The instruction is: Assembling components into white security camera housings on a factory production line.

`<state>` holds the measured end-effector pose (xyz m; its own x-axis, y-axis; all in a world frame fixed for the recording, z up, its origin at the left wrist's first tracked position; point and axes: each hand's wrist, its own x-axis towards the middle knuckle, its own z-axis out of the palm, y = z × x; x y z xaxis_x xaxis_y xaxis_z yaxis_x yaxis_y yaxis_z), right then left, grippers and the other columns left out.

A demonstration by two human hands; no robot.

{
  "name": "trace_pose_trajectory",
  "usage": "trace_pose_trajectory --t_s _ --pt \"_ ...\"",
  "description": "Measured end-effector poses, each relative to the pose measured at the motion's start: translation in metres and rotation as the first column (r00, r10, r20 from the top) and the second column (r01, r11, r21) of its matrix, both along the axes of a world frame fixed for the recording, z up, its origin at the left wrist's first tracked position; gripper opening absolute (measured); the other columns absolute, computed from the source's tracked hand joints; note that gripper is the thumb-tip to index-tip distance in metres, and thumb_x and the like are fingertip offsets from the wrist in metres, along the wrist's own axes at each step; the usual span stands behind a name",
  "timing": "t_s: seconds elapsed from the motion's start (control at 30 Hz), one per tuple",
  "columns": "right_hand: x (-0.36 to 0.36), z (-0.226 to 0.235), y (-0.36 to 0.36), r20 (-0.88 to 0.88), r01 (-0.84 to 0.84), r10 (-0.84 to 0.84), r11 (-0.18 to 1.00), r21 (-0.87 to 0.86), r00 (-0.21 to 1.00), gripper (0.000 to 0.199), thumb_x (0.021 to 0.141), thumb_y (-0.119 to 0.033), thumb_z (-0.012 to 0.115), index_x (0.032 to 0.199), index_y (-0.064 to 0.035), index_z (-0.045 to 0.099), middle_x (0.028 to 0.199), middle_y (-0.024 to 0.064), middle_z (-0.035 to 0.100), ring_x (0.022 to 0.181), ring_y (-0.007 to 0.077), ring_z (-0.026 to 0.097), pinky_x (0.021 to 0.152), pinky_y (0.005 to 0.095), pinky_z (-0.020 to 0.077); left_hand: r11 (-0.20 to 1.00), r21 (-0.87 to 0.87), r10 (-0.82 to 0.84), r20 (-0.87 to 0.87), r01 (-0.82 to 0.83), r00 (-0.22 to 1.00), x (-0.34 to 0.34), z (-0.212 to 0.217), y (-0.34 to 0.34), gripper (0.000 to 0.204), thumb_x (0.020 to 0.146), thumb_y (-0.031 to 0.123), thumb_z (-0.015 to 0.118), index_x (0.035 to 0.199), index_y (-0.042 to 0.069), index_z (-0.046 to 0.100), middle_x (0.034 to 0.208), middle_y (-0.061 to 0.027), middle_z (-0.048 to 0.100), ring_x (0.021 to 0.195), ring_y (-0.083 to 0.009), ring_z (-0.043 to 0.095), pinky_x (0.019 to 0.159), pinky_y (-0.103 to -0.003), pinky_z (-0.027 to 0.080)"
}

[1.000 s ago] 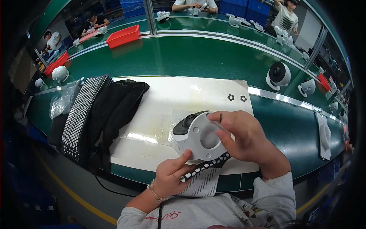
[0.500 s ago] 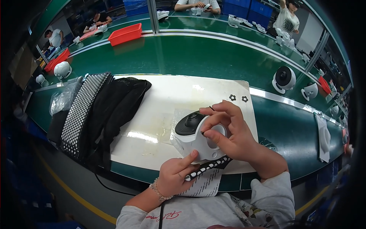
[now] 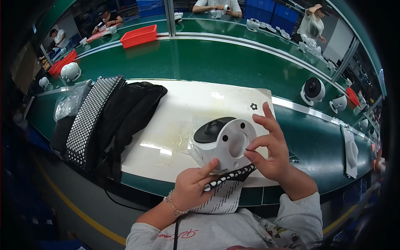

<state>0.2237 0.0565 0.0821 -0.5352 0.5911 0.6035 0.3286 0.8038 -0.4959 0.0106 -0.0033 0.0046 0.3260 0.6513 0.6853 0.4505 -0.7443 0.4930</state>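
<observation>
The right hand (image 3: 271, 152) has come off the white dome camera housing (image 3: 227, 143) since half a second ago: then its fingers were wrapped over the top of the shell, now they are lifted and spread, with thumb and forefinger pinched close together at the shell's right edge — on something too thin to make out, perhaps a film or a small part, I cannot tell which. The left hand (image 3: 196, 183) has stayed under the near side of the housing, fingers curled up against its lower rim, so it alone props the piece. The housing sits tilted, its round recess turned toward the person and its black dome (image 3: 210, 129) facing far-left, just above the near right part of the white work mat (image 3: 175, 108). That shift reads as the work passing from gripping the shell to a fine job at its face. As for containers — a red tray (image 3: 138, 36) lies far across the green bench (image 3: 208, 62), and what it holds cannot be seen from here; a second red tray (image 3: 62, 62) at the far left is just as unreadable. A clear plastic bag (image 3: 68, 104) lies crumpled at the left beside black mesh pouches (image 3: 108, 116), its contents unclear.
</observation>
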Motion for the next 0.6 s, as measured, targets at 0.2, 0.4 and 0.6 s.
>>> trace_pose_trajectory --t_s 0.2,0.4,0.6 --pt "-0.002 -0.027 -0.014 -0.03 -0.047 0.041 0.967 -0.251 0.999 0.007 0.077 -0.013 0.065 0.079 -0.0072 0.061 0.139 0.0159 0.027 0.134 0.0356 0.006 0.105 0.0461 0.0097 0.999 -0.024 0.047 0.064 -0.045 0.997 0.004 -0.003 0.002 0.023 0.052 0.003 0.066 0.075 0.003 0.065 0.12 -0.0098 0.053 0.061 -0.0184 0.059 0.055 -0.028 0.046" --pt "0.007 -0.041 -0.016 0.133 0.063 -0.072 0.995 0.071 0.989 0.022 0.082 -0.033 0.059 0.092 -0.0147 0.064 0.134 0.0149 0.035 0.132 0.0352 0.014 0.103 0.0458 0.0115 0.997 -0.019 0.071 0.052 -0.07 0.996 0.004 -0.005 0.003 0.019 0.053 0.004 0.069 0.072 0.004 0.065 0.12 -0.0085 0.053 0.061 -0.0182 0.058 0.056 -0.027 0.046" --pt "0.014 -0.057 -0.016 0.206 0.111 -0.291 0.786 0.608 0.934 0.04 0.08 -0.05 0.052 0.108 -0.0229 0.06 0.129 0.0038 0.044 0.128 0.027 0.026 0.103 0.0456 0.0096 0.998 -0.006 0.064 0.113 -0.064 0.992 0.005 -0.008 0.004 0.018 0.055 0.004 0.071 0.071 0.002 0.063 0.12 -0.0085 0.053 0.061 -0.0186 0.058 0.056 -0.027 0.047"
